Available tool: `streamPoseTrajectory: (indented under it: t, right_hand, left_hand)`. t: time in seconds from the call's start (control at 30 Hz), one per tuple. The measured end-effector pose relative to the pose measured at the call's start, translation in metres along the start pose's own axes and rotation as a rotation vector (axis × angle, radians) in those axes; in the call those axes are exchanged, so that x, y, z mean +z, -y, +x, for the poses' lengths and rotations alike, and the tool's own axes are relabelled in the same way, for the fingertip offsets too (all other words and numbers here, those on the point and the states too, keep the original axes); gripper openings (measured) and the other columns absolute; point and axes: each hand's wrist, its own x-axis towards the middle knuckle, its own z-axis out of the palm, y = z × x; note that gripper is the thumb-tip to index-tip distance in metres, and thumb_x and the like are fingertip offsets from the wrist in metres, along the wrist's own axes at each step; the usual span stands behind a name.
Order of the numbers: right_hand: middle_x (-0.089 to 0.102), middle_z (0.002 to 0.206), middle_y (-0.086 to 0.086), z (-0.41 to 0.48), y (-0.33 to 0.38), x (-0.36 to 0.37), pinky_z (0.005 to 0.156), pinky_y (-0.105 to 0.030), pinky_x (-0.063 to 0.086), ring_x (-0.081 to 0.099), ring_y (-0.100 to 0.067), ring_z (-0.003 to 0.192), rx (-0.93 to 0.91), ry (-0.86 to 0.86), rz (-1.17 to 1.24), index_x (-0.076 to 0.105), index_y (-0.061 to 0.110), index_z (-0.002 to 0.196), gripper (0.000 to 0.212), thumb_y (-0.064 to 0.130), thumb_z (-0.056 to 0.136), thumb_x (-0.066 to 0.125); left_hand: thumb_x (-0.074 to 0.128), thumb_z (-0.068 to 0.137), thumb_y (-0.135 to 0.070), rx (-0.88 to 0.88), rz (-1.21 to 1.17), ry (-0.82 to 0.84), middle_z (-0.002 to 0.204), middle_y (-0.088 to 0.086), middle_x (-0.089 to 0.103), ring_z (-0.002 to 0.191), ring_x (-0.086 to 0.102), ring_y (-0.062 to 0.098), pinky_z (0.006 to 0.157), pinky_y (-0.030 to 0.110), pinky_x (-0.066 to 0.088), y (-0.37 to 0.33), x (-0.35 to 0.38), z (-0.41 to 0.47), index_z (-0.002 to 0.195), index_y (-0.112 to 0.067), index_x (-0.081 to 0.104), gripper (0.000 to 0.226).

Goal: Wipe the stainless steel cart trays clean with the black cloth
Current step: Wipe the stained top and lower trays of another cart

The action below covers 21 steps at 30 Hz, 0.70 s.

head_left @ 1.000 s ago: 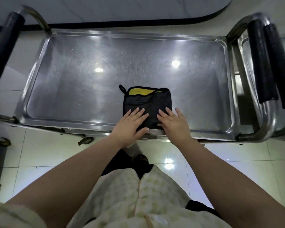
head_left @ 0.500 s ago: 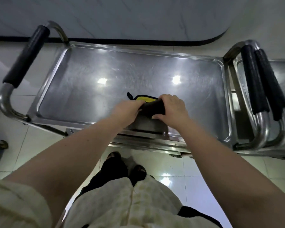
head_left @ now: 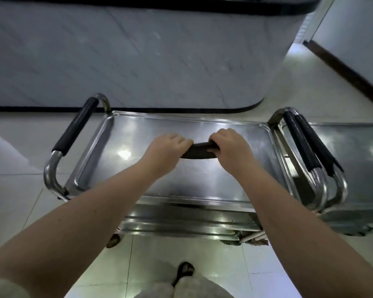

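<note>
The black cloth [head_left: 199, 150] is bunched into a thick dark roll above the middle of the top steel tray [head_left: 202, 183]. My left hand [head_left: 167, 150] grips its left end with curled fingers. My right hand [head_left: 230, 148] grips its right end, thumb over the roll. Only the stretch of cloth between my hands shows. Whether the cloth touches the tray surface I cannot tell. Lower trays [head_left: 187, 222] of the same cart show under the front edge.
Black-padded cart handles stand at the left [head_left: 75, 127] and right [head_left: 299, 143]. A second steel cart [head_left: 351, 151] butts against the right side. A marble-faced counter wall [head_left: 138, 57] rises behind the carts. Tiled floor and my sandalled foot [head_left: 184, 272] lie below.
The cloth lay flat and folded under both palms; my hands gathered it into a roll and moved it toward the tray's far side. My view has pulled back and tilted up.
</note>
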Motion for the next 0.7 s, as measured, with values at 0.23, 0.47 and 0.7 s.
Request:
streamPoseTrajectory:
  t: [0.23,0.47,0.7]
  right_hand:
    - [0.065,0.082,-0.007,-0.070,0.067,0.014,0.063,-0.038,0.045,0.054,-0.028,0.072,-0.147,-0.117,-0.123,0.065,0.007,0.087,0.007,0.005,0.082,0.059]
    - [0.067,0.088,-0.006,-0.165,0.116,0.044,0.073,-0.033,0.050,0.058,-0.025,0.081,0.094,-0.004,0.040,0.068,0.007,0.091,0.017,0.006,0.076,0.075]
    - [0.068,0.094,-0.005,-0.234,0.123,0.065,0.072,-0.039,0.054,0.061,-0.026,0.086,0.295,0.114,0.106,0.069,0.008,0.098,0.018,0.007,0.080,0.073]
  left_hand:
    - [0.074,0.067,0.007,0.054,-0.112,-0.064,0.089,0.011,0.068,0.076,0.060,0.031,0.064,0.041,0.053,-0.013,-0.006,-0.090,0.105,-0.005,0.065,0.041]
    - [0.080,0.066,0.006,-0.009,-0.308,0.020,0.092,0.012,0.066,0.079,0.062,0.033,0.066,0.039,0.055,-0.044,0.023,-0.176,0.103,-0.006,0.067,0.041]
    - [0.082,0.072,-0.003,-0.102,-0.435,0.194,0.092,0.011,0.063,0.080,0.062,0.031,0.065,0.037,0.052,-0.083,0.048,-0.206,0.098,-0.006,0.067,0.030]
